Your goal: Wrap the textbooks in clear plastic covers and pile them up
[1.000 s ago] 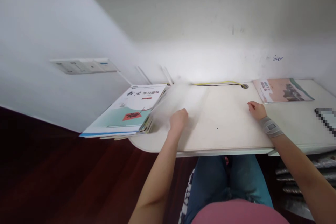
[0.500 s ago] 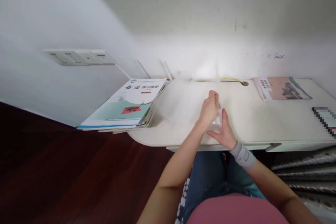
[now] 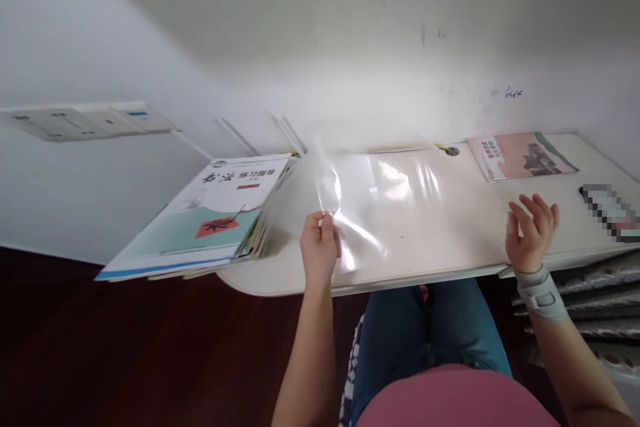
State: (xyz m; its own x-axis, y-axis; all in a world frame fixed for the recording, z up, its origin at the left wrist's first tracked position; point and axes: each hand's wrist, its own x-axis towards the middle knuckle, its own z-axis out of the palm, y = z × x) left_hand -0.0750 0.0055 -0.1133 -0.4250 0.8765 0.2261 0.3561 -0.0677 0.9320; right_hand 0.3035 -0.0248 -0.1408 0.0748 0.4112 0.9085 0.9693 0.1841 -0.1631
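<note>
A clear plastic sheet (image 3: 395,181), shiny with reflections, spreads over the white desk (image 3: 440,240). My left hand (image 3: 320,243) pinches its left part between thumb and fingers, close to the desk's front edge. The sheet's right-hand limit is hard to make out against the white top. My right hand (image 3: 533,230) is raised over the front of the desk at the right, palm up, fingers apart and slightly bent, with nothing visible in it. A grey band (image 3: 543,297) wraps that wrist.
A stack of books (image 3: 220,213) lies at the desk's left end, partly over the edge. A pink-covered book (image 3: 525,157) rests at the back right. Nearby is a phone-like device (image 3: 607,210), blurred out. A cable hole (image 3: 453,151) sits by the wall.
My hands, close together before, are now far apart. The left moved left with the sheet; the right moved right and opened. The plastic now lies spread out, and the view has shifted slightly.
</note>
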